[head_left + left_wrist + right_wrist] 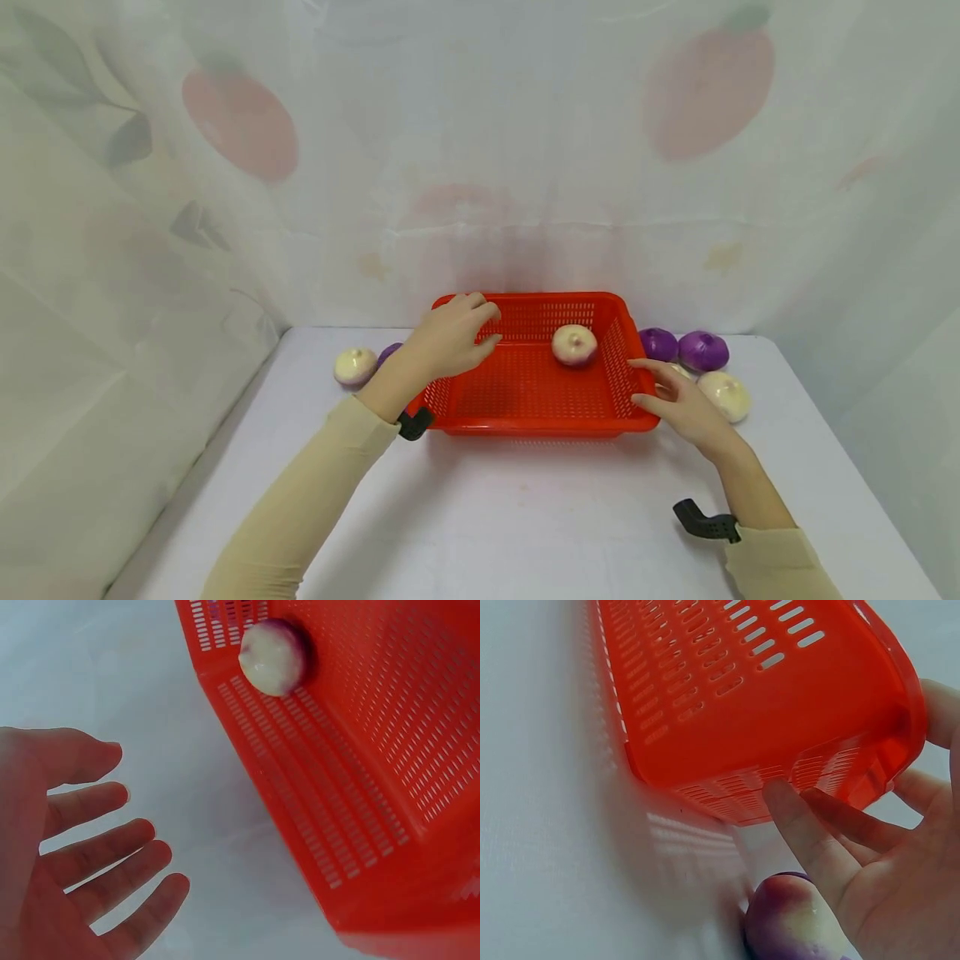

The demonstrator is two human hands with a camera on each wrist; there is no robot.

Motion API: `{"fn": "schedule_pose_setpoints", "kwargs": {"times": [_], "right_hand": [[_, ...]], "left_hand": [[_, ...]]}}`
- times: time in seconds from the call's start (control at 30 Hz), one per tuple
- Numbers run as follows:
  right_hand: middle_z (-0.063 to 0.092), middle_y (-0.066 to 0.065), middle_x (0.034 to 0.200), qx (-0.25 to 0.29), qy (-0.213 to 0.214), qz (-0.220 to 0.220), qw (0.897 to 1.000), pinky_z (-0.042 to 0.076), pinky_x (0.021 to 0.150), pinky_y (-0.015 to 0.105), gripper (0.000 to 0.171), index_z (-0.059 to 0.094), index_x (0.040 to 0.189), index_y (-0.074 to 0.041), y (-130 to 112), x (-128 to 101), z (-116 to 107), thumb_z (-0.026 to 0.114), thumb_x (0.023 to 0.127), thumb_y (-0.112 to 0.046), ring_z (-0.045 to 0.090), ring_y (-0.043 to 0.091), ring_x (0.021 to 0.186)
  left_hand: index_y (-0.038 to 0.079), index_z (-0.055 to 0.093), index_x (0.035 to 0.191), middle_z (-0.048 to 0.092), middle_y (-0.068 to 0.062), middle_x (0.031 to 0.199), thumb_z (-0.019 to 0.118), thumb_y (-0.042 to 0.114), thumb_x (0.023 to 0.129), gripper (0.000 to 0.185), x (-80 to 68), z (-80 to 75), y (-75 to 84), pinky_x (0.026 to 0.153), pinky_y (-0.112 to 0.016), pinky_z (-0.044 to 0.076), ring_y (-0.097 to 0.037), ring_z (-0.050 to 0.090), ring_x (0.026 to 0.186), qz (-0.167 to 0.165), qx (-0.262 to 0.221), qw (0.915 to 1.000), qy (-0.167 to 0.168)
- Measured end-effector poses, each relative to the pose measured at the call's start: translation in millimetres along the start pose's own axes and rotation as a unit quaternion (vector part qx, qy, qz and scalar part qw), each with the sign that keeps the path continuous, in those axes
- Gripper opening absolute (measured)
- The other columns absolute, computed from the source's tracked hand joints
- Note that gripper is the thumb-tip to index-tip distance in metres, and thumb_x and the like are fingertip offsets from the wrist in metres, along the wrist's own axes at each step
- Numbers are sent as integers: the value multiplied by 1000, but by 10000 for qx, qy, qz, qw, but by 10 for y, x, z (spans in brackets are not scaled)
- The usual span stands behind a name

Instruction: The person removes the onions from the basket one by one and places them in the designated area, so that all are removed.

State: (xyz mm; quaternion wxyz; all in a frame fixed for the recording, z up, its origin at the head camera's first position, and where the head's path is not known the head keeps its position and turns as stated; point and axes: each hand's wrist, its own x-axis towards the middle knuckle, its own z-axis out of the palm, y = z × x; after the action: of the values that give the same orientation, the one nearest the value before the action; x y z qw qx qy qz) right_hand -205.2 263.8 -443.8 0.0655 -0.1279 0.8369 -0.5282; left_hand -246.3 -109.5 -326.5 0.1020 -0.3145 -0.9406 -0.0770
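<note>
A red perforated plastic basket (525,423) stands on the table, with one cream-and-purple turnip (574,345) inside toward its right end. My right hand (686,408) grips the basket's right rim. In the right wrist view, fingers (810,836) lie against the outside of the wall, while another digit reaches over the rim. My left hand (453,333) hovers over the basket's left end, its fingers spread and loosely bent around nothing. In the left wrist view that hand is apart from the basket (292,817), and the turnip (274,658) shows in its far corner.
Right of the basket lie purple round vegetables (703,351) and cream ones (724,396), one partly behind my right hand. A cream one (355,367) and a partly hidden purple one (387,353) lie on the left. Pale printed curtains (480,167) close off the back and sides.
</note>
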Motion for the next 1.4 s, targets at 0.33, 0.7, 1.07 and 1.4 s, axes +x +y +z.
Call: {"fn": "schedule_pose_setpoints", "kwargs": {"times": [0.33,0.7,1.07,1.4], "right_hand": [[33,22,157,-53,48,-30,10000,41,106,61,56,43,151,-11,-4,-10,6,65,101,-26,40,49,139],[34,22,157,-37,37,-28,10000,40,107,62,56,43,151,-11,-15,-18,23,64,101,-25,40,48,139],[35,21,157,-39,65,10,10000,39,107,62,56,44,151,-10,-79,-39,67,65,100,-23,39,48,139],[36,22,156,-8,67,-29,10000,43,105,61,57,44,151,-11,-109,-43,70,65,100,-23,41,49,138]], "left_hand": [[10,68,118,63,-5,113,63,23,99,24,355,90,135,92,-34,52,-22,60,104,378,-76,9991,201],[13,64,125,60,-5,124,61,25,99,29,675,315,237,98,-36,49,-24,56,113,584,220,9980,-140],[17,57,134,54,-3,130,57,34,102,36,882,629,327,99,-41,46,-24,50,118,718,917,9915,-581],[19,53,140,49,-4,137,57,35,102,42,1029,829,399,103,-45,42,-25,43,127,670,1012,9868,-1074]]}}
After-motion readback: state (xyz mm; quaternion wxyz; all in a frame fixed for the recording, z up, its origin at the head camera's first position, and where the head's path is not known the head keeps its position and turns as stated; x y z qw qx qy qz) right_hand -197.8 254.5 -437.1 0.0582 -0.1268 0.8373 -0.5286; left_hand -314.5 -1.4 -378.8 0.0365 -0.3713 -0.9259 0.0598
